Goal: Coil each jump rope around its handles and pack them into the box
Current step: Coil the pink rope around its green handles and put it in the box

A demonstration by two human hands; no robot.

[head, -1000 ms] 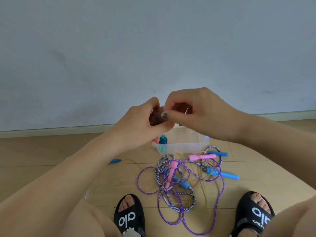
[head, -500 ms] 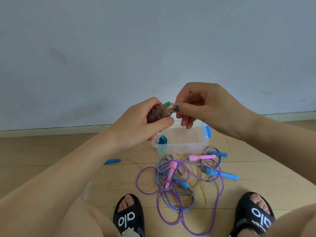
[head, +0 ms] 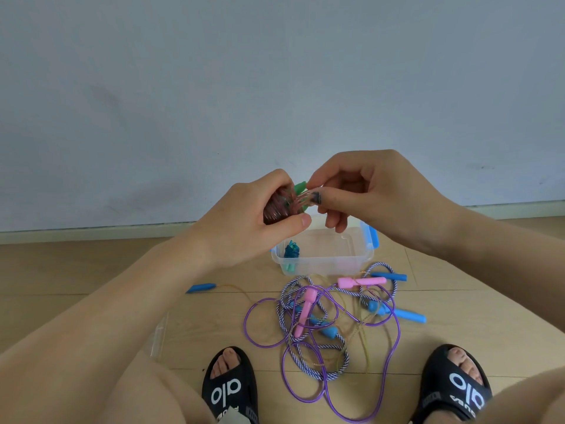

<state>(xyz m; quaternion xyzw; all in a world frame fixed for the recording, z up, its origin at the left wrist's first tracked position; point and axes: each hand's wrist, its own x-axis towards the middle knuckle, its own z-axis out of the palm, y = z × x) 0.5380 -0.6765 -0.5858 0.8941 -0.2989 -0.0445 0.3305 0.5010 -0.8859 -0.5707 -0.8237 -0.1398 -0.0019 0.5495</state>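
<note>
A coiled bundle [head: 279,206] of reddish rope, wound round green handles [head: 299,187], is gripped in the left hand [head: 241,218], whose fingers and thumb are curled round it so that the turns are kept from springing loose. The last loop [head: 305,199] of that rope is pinched between the thumb and forefinger of the right hand [head: 376,197]; the other fingers are loosely curled below. The loop is judged to be drawn out so that it can be tucked or locked over the bundle.

The work is held above the clear box [head: 324,264], which lies open on the floor [head: 91,286] with one coiled teal rope [head: 290,252] already in its left end. Just before the box, a tangle is left: a purple rope [head: 394,341] with pink handles [head: 305,310], a striped rope [head: 321,374] and blue handles [head: 403,315], all uncoiled.
</note>
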